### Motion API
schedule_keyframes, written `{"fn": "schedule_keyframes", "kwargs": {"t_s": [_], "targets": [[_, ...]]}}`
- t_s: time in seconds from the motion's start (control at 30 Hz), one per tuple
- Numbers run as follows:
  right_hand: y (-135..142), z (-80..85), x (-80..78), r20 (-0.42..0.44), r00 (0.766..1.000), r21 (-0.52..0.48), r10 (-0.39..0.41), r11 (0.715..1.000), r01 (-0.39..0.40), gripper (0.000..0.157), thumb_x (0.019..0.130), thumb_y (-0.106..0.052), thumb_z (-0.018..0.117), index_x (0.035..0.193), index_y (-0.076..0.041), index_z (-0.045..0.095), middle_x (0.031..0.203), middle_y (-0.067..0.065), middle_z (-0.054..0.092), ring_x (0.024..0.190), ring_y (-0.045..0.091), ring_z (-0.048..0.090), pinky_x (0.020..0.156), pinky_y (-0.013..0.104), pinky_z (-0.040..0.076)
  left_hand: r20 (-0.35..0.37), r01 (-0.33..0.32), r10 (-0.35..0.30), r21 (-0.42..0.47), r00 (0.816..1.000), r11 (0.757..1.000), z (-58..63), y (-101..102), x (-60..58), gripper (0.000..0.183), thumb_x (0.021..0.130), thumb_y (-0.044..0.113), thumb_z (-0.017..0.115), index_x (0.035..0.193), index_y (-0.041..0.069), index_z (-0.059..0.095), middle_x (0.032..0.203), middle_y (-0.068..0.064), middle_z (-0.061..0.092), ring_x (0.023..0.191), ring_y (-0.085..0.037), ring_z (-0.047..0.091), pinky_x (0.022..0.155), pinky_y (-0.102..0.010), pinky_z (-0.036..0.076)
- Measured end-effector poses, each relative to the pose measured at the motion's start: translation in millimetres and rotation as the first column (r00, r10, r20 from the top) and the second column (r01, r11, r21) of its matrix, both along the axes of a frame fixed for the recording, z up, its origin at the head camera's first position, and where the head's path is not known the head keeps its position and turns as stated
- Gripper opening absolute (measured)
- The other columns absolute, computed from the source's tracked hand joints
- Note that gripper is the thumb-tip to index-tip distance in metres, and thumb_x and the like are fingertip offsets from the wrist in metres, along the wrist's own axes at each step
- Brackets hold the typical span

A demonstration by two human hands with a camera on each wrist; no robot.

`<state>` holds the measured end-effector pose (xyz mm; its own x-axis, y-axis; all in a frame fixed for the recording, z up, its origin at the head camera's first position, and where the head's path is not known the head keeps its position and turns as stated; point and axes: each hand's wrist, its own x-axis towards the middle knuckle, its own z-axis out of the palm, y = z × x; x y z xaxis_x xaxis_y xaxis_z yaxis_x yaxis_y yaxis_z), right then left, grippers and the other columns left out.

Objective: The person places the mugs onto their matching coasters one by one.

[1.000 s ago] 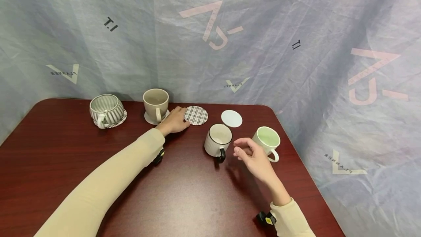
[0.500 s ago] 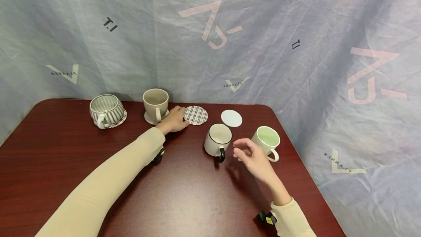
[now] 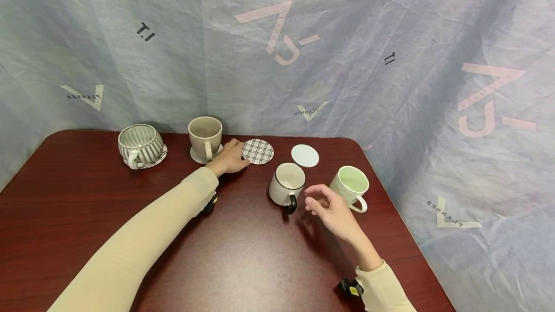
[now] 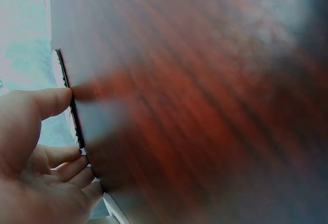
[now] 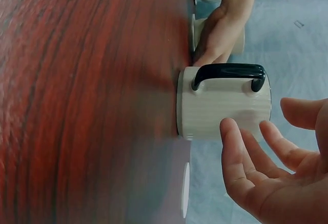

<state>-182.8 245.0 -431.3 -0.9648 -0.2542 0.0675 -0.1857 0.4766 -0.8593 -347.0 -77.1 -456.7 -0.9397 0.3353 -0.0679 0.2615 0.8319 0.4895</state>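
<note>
Your left hand [image 3: 231, 159] is at the plaid coaster [image 3: 258, 152]'s edge; can't tell if pinching. Right hand [image 3: 333, 210] loose, unloaded, beside the black-handled mug [image 3: 283, 192].

Along the back, left to right: first mug [image 3: 142, 144] on first coaster [image 3: 161, 159], second mug [image 3: 205, 139] on second coaster [image 3: 196, 158], left hand [image 3: 231, 159] at third coaster [image 3: 258, 151], then fourth coaster [image 3: 305, 155]. Third mug [image 3: 285, 191] stands in front; right hand [image 3: 334, 211] (just beside it) fronts fourth mug [image 3: 349, 187], rightmost.
</note>
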Motion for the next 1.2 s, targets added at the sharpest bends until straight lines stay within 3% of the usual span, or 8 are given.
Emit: {"fn": "schedule_keyframes", "kwargs": {"t_s": [0.13, 0.4, 0.63, 1.2], "targets": [[-2.7, -1.0, 0.2, 0.025, 1.0, 0.006, 0.001, 1.0, -0.001, 0.025, 0.106, -0.011, 0.064, 0.129, 0.001, 0.066, 0.119, 0.027, 0.071, 0.1, 0.044, 0.075, 0.086, 0.043, 0.063, 0.003, 0.007, -0.007, -0.016, 1.0, 1.0, -1.0, -0.3, -2.2, 0.072, 0.106, 0.031, 0.06, 0.159, -0.01, 0.035, 0.163, -0.031, 0.032, 0.152, -0.046, 0.032, 0.124, -0.056, 0.031], [-7.7, -4.6, 1.6, 0.052, 0.999, 0.016, 0.009, 1.0, -0.009, 0.024, 0.107, -0.012, 0.064, 0.126, 0.001, 0.067, 0.114, 0.023, 0.073, 0.097, 0.036, 0.077, 0.083, 0.034, 0.063, 0.008, -0.001, 0.001, -0.025, 1.0, 1.0, -1.5, 0.9, -4.5, 0.071, 0.107, 0.033, 0.059, 0.159, -0.009, 0.036, 0.164, -0.03, 0.031, 0.153, -0.045, 0.032, 0.124, -0.056, 0.031], [-10.0, -8.0, 2.2, 0.068, 0.997, 0.013, 0.046, 0.999, -0.047, 0.023, 0.108, -0.016, 0.063, 0.125, -0.001, 0.069, 0.108, 0.017, 0.075, 0.097, 0.037, 0.076, 0.083, 0.037, 0.063, 0.006, -0.036, 0.036, -0.032, 0.999, 0.999, -0.5, 3.6, -2.3, 0.071, 0.107, 0.032, 0.059, 0.159, -0.009, 0.035, 0.163, -0.03, 0.032, 0.152, -0.045, 0.033, 0.123, -0.057, 0.033], [-15.4, -10.5, 2.7, 0.164, 0.982, -0.016, 0.088, 0.996, -0.086, 0.036, 0.11, -0.024, 0.061, 0.135, 0.002, 0.064, 0.104, 0.023, 0.078, 0.098, 0.039, 0.076, 0.089, 0.042, 0.062, 0.025, -0.033, 0.034, -0.04, 0.999, 0.999, -4.0, 2.6, -4.4, 0.071, 0.108, 0.033, 0.058, 0.161, -0.007, 0.032, 0.165, -0.028, 0.029, 0.154, -0.044, 0.03, 0.123, -0.055, 0.034]]}}
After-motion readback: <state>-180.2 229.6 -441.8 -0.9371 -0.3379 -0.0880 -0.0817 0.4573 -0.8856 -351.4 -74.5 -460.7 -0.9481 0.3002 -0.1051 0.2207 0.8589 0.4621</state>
